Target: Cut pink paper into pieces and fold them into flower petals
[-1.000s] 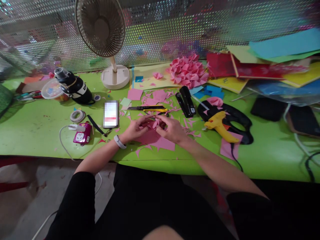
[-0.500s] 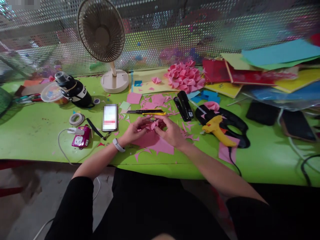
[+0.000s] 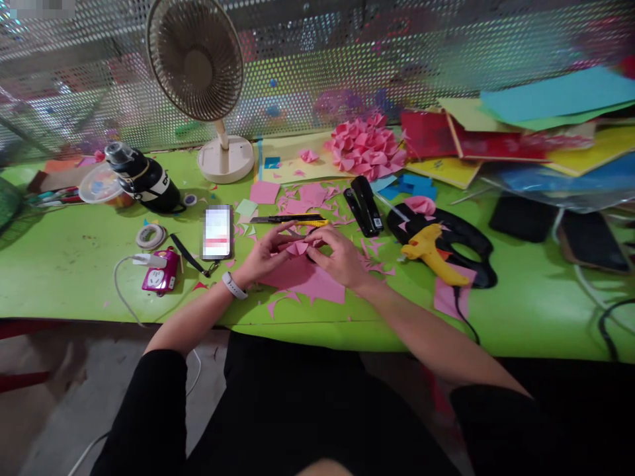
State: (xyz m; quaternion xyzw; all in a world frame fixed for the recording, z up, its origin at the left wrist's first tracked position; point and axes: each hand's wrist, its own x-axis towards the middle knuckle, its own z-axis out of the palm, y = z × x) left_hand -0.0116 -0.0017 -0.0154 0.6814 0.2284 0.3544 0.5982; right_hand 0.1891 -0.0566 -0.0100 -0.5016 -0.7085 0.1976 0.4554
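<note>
Between my two hands is a small folded piece of pink paper (image 3: 298, 248), pinched from both sides. My left hand (image 3: 264, 256) has its fingers closed on the paper's left side, with a pale band on the wrist. On the other side, my right hand (image 3: 338, 256) grips the paper with thumb and fingers. Part of the piece is hidden by the fingers. Beneath them lies a flat pink sheet (image 3: 317, 281) with a cut edge. Just beyond the fingertips rests a yellow and black utility knife (image 3: 292, 219).
Pink scraps (image 3: 313, 194) surround the hands. Right of them are a black stapler (image 3: 364, 206) and a yellow glue gun (image 3: 430, 254). A phone (image 3: 217, 231) lies left. Behind stand a fan (image 3: 225, 158), a bottle (image 3: 149, 182) and a pile of pink paper petals (image 3: 367, 149).
My fingers have shifted slightly around the pink paper, and it now shows a wider, flatter face. Both hands stay over the pink sheet. The whole view has moved a little.
</note>
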